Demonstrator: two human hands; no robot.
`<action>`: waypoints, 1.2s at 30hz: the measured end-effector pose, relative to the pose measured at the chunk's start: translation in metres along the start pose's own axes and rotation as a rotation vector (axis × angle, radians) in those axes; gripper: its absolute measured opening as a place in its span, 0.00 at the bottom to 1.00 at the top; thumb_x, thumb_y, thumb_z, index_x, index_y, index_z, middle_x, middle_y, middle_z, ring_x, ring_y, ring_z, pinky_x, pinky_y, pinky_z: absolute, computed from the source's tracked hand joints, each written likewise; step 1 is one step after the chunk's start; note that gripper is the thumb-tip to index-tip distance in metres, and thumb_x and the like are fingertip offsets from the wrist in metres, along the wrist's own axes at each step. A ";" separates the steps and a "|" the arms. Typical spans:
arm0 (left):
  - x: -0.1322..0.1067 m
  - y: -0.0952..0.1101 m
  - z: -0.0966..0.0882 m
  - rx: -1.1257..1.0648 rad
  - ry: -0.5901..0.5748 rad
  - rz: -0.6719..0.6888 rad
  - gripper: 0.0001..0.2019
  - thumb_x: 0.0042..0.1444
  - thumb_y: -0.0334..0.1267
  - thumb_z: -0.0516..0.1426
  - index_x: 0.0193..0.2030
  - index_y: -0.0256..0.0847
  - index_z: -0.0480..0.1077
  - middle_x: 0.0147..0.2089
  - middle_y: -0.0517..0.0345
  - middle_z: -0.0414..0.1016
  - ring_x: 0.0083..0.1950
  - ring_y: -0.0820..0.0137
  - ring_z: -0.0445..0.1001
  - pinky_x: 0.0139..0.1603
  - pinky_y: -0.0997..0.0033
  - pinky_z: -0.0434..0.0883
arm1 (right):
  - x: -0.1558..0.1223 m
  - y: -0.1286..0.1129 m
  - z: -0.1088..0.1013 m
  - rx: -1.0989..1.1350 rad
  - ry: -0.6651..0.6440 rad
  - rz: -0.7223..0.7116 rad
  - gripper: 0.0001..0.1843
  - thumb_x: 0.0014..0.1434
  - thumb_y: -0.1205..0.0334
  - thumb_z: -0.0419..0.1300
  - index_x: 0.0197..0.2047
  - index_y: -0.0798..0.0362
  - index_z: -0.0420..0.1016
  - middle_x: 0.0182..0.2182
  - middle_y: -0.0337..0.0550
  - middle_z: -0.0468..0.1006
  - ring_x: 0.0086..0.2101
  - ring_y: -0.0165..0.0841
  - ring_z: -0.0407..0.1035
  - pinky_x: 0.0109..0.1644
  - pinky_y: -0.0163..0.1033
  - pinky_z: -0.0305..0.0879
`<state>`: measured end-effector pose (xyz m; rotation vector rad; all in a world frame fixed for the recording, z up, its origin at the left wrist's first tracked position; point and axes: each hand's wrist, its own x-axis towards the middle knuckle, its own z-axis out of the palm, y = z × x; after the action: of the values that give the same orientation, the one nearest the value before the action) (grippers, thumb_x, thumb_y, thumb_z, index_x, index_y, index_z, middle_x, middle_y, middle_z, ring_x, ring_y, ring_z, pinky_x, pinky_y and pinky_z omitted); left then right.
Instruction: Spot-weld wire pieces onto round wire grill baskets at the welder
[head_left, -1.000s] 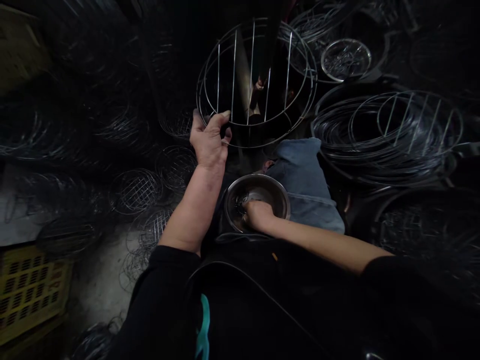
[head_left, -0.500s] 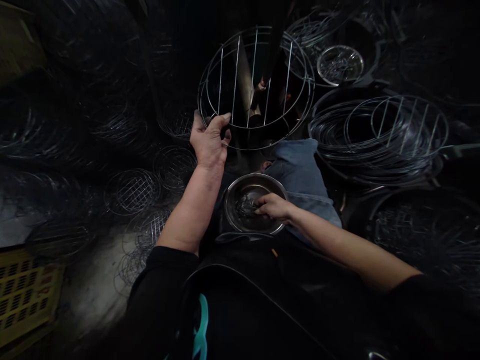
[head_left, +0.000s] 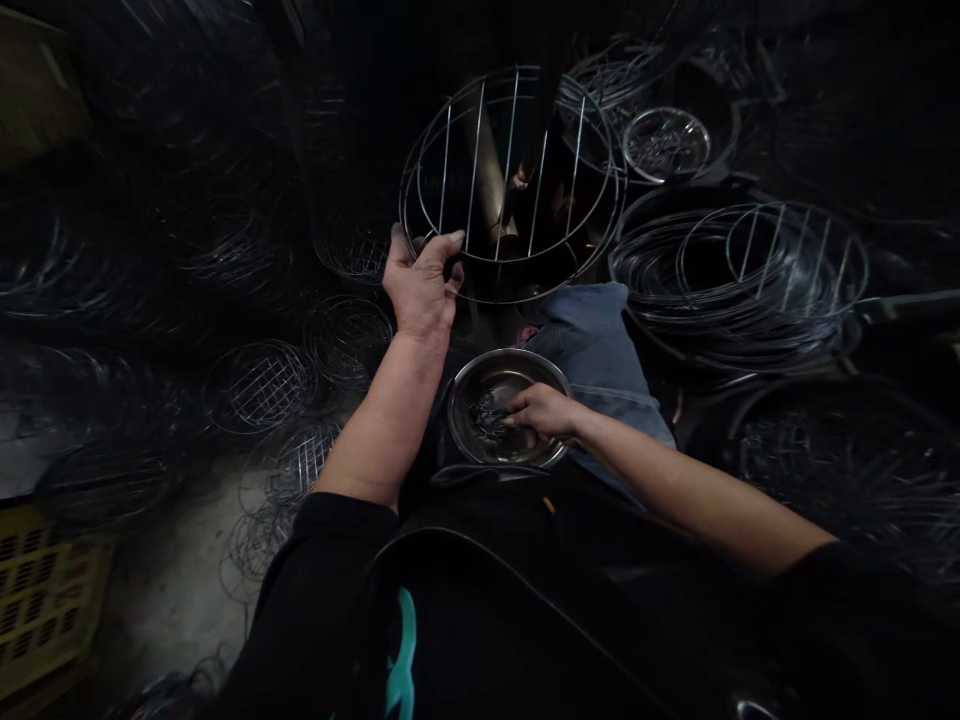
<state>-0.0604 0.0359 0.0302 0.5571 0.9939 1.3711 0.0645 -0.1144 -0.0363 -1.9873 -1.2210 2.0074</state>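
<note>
My left hand (head_left: 424, 275) grips the lower left rim of a round wire rack (head_left: 471, 170), which has two rings and several straight bars across it. The rack is held up in front of a dark machine. My right hand (head_left: 544, 410) reaches into a steel bowl (head_left: 459, 430) on my lap. Its fingers are bent together at small metal wire pieces (head_left: 489, 412) in the bowl; whether a piece is between the fingertips I cannot make out.
A large wire coil (head_left: 675, 290) lies at the right with a barred ring (head_left: 795, 255) on top. Behind it stands a second bowl (head_left: 667, 178) of small pieces. Finished-looking wire grids (head_left: 270, 385) lie on the left floor, near a yellow crate (head_left: 52, 590).
The view has shifted slightly, so the surroundings sit a little differently. My left hand still holds the rack, and my right hand stays in the bowl, its fingers moved slightly.
</note>
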 end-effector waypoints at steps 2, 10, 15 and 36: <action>-0.002 0.002 0.001 -0.004 0.011 -0.012 0.24 0.45 0.26 0.65 0.48 0.49 0.67 0.30 0.67 0.67 0.31 0.78 0.70 0.32 0.78 0.67 | 0.001 -0.004 0.000 -0.037 0.048 -0.044 0.06 0.54 0.69 0.64 0.26 0.55 0.79 0.10 0.30 0.65 0.13 0.21 0.55 0.17 0.29 0.49; -0.004 0.009 -0.003 -0.012 0.035 -0.031 0.29 0.41 0.27 0.69 0.50 0.51 0.69 0.29 0.67 0.68 0.32 0.77 0.72 0.32 0.78 0.68 | -0.041 0.002 -0.050 -0.101 0.257 -0.119 0.11 0.56 0.61 0.60 0.39 0.55 0.82 0.15 0.36 0.71 0.16 0.27 0.63 0.21 0.32 0.57; -0.001 0.008 -0.005 -0.029 0.034 -0.041 0.27 0.39 0.26 0.69 0.46 0.53 0.71 0.27 0.68 0.68 0.33 0.75 0.73 0.31 0.78 0.68 | -0.080 0.023 -0.098 -0.742 0.774 -0.067 0.13 0.55 0.61 0.59 0.40 0.52 0.84 0.34 0.48 0.83 0.35 0.41 0.76 0.34 0.40 0.67; 0.003 0.008 -0.007 -0.161 0.115 -0.120 0.23 0.33 0.28 0.67 0.34 0.42 0.60 0.27 0.68 0.69 0.29 0.76 0.71 0.30 0.75 0.66 | -0.072 0.006 -0.104 -0.384 0.470 -0.401 0.12 0.55 0.56 0.61 0.36 0.51 0.85 0.35 0.44 0.84 0.38 0.39 0.77 0.42 0.38 0.71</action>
<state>-0.0706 0.0390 0.0325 0.2970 0.9826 1.3732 0.1691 -0.1089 0.0344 -1.9827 -1.7810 1.1058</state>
